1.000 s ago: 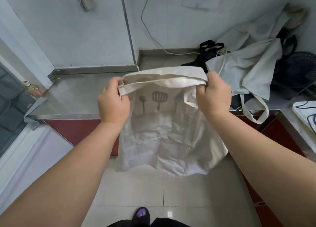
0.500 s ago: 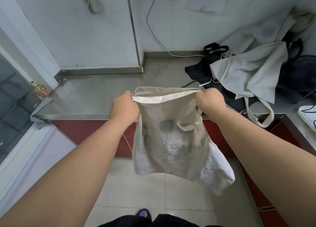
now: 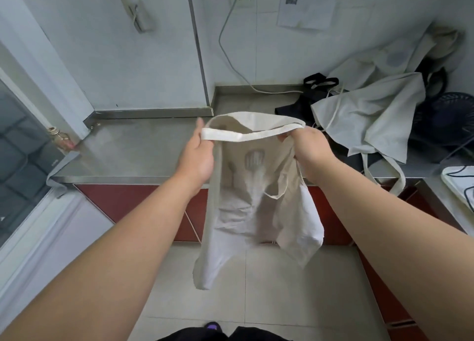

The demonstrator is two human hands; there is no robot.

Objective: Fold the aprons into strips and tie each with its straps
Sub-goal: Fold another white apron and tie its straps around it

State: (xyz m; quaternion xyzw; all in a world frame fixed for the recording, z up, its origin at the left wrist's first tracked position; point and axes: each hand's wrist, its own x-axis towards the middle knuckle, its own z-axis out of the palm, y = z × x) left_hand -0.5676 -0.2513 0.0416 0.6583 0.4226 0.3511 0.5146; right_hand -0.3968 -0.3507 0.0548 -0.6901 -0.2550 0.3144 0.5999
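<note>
Hanging lengthwise downward, cream apron (image 3: 243,217), right hand (image 3: 310,148) gripping its top, left hand (image 3: 198,156) flat-fingered against strap (image 3: 246,136).

Apron pile (image 3: 372,115) on counter (image 3: 143,148), far right

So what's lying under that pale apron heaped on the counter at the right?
A black cloth with black straps pokes out from under the left edge of the pale apron. How far it runs underneath is hidden, and anything else there is covered.
</note>
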